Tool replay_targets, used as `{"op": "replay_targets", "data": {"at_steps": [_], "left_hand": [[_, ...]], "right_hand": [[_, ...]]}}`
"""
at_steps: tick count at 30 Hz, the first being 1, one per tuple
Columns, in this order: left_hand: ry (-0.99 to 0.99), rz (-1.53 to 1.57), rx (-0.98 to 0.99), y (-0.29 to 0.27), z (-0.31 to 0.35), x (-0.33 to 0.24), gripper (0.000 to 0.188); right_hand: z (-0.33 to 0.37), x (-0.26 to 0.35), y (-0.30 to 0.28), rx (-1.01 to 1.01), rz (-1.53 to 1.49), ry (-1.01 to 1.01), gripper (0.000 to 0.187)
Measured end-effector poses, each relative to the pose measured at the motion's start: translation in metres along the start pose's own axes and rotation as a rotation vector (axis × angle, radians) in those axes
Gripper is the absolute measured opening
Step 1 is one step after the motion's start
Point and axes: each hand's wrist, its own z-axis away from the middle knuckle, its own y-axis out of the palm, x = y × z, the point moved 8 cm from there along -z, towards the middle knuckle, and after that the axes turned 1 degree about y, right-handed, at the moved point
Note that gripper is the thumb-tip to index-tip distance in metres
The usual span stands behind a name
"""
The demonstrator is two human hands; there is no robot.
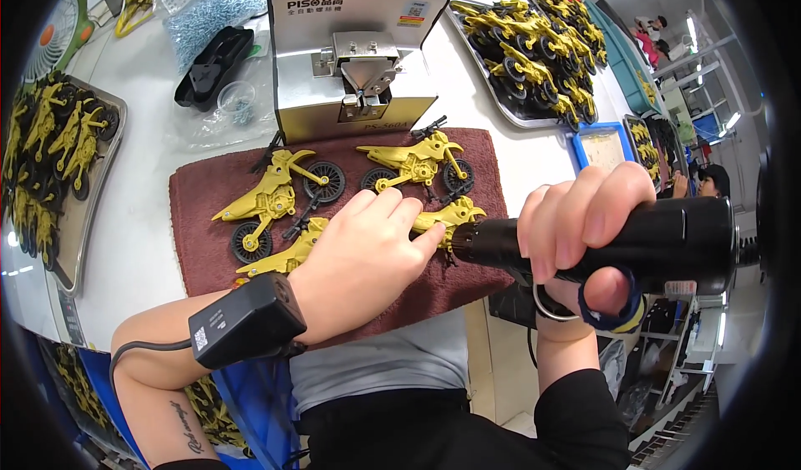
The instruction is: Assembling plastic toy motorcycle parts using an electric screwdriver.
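Observation:
My right hand (584, 228) is wrapped around a black electric screwdriver (667, 236), held roughly level. Its tip end reaches a yellow toy motorcycle (450, 214) lying on a brown towel (200, 194); the bit itself cannot be made out. My left hand (363, 249) bends over the same motorcycle and grips it, the thumb stretched toward the screwdriver's tip. Part of that toy is hidden under my fingers. Another yellow motorcycle (284, 253) lies partly beneath my left hand. Farther back on the towel are two more, one at left (271, 193) and one at right (417, 161).
A silver screw-feeding machine (359, 7) stands behind the towel. Metal trays full of toy motorcycles are at far left (104, 161) and back right (542, 119). A bag of screws (213, 19), a black case (213, 69) and a blue tray (577, 149) sit nearby.

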Motion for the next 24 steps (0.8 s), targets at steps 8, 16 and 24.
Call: {"op": "replay_targets", "data": {"at_steps": [8, 16, 24], "left_hand": [[0.005, -0.009, -0.041, 0.003, 0.001, -0.004, 0.028], [0.002, -0.073, 0.005, 0.005, 0.008, -0.002, 0.031], [-0.004, -0.100, 0.055, 0.005, 0.004, -0.005, 0.032]], "right_hand": [[-0.041, 0.045, -0.002, 0.122, -0.135, -0.099, 0.024], [-0.123, 0.032, 0.051, 0.126, -0.266, -0.479, 0.028], [-0.136, -0.009, 0.050, 0.041, -0.065, -0.184, 0.037]]}}
